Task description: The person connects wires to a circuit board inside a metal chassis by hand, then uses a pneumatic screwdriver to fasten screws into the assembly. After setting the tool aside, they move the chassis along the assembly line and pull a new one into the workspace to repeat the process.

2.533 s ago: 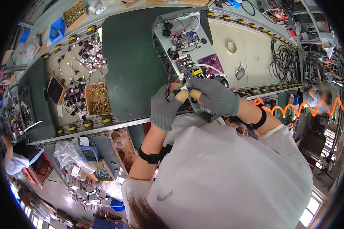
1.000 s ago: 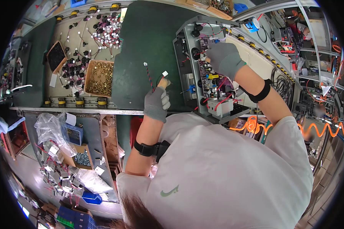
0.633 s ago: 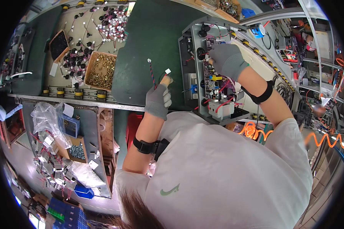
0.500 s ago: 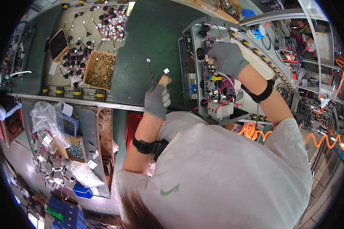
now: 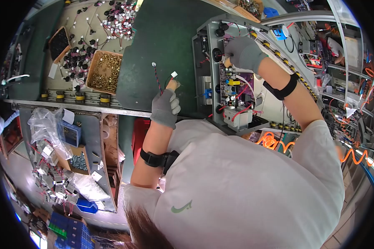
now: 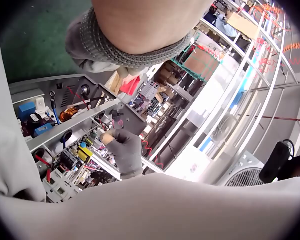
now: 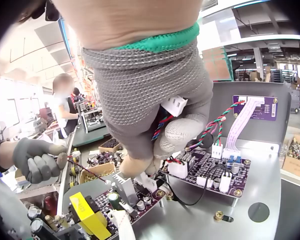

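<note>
A grey metal chassis [image 5: 214,79] with circuit boards stands on the green mat [image 5: 162,37]. In the head view the left hand [image 5: 165,108], gloved with bare fingertips, grips a thin twisted cable [image 5: 157,79] left of the chassis; a white connector [image 5: 174,74] sticks up by its thumb. Over the boards, the right hand [image 5: 245,54] reaches in from the right. The right wrist view shows its thumb and fingers [image 7: 136,167] pinched at a white connector near the board's edge, and another white plug [image 7: 174,105] with red and blue wires held in its curled fingers.
A box of brass fittings [image 5: 89,81] and loose black parts with cables lie on the left. A yellow-wheeled roller rail [image 5: 79,96] runs along the bench's near side. An orange coiled hose [image 5: 270,141] hangs at the right.
Both hands have parted from their earlier meeting place at the chassis; the right moved up over the boards, the left out to the left with a cable. In the last half second they barely moved.
</note>
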`<action>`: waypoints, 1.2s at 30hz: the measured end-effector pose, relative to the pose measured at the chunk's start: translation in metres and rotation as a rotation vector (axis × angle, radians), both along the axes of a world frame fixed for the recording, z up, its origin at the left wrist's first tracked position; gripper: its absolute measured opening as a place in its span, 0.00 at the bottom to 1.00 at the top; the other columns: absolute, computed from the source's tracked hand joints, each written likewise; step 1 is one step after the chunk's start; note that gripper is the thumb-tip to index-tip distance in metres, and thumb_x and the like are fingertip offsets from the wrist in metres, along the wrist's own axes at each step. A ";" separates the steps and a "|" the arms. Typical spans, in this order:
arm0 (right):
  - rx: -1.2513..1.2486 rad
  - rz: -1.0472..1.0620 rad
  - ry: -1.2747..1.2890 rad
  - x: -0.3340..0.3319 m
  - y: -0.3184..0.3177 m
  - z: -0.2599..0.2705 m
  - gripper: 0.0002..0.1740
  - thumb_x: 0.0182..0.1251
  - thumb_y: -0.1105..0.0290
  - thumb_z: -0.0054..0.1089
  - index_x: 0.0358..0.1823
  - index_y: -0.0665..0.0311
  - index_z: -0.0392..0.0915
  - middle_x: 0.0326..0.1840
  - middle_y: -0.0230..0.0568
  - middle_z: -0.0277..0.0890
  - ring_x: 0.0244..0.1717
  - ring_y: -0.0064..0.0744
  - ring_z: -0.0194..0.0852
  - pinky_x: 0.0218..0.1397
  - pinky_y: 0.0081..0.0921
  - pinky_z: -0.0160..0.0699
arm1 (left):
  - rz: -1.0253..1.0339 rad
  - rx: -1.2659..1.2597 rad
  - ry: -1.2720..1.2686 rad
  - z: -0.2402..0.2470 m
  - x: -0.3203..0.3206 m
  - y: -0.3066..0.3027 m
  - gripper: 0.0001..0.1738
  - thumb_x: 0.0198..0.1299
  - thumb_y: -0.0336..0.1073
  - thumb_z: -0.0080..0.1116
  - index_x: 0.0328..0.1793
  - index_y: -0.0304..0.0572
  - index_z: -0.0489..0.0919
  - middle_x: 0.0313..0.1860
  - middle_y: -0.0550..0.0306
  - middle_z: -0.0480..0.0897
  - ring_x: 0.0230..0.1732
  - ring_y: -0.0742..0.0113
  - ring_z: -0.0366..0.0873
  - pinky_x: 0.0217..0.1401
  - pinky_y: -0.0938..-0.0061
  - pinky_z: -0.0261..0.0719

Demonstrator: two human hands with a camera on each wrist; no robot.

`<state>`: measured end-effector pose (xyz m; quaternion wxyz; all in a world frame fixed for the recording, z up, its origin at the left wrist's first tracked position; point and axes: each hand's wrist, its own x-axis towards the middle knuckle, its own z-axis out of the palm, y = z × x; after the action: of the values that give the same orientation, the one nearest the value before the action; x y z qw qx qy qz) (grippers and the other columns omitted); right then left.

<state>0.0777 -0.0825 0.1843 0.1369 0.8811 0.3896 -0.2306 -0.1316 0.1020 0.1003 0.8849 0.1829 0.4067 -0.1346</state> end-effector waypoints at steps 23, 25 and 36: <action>0.160 0.043 -0.613 -0.033 -0.065 -0.012 0.15 0.47 0.72 0.56 0.41 0.56 0.75 0.39 0.34 0.67 0.41 0.33 0.70 0.38 0.32 0.71 | 0.011 0.018 -0.066 0.004 -0.007 0.008 0.12 0.63 0.37 0.48 0.48 0.40 0.74 0.13 0.74 0.52 0.08 0.82 0.44 0.09 0.81 0.41; 0.177 0.064 -0.624 -0.031 -0.064 -0.014 0.18 0.46 0.72 0.56 0.43 0.56 0.73 0.37 0.33 0.67 0.40 0.34 0.70 0.37 0.32 0.71 | 0.024 0.008 -0.080 0.005 -0.008 0.008 0.12 0.63 0.37 0.48 0.48 0.40 0.74 0.13 0.74 0.52 0.08 0.82 0.44 0.09 0.81 0.41; 0.810 -0.390 -0.065 -0.016 -0.074 -0.032 0.08 0.55 0.77 0.55 0.34 0.58 0.81 0.34 0.38 0.81 0.37 0.39 0.78 0.41 0.30 0.75 | -0.001 0.011 -0.072 0.002 -0.009 0.003 0.14 0.66 0.41 0.48 0.50 0.39 0.73 0.14 0.74 0.50 0.09 0.83 0.44 0.09 0.84 0.42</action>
<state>0.0615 -0.1563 0.1527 -0.2527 0.9274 0.2706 -0.0533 -0.1404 0.1046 0.1025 0.8978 0.1925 0.3754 -0.1262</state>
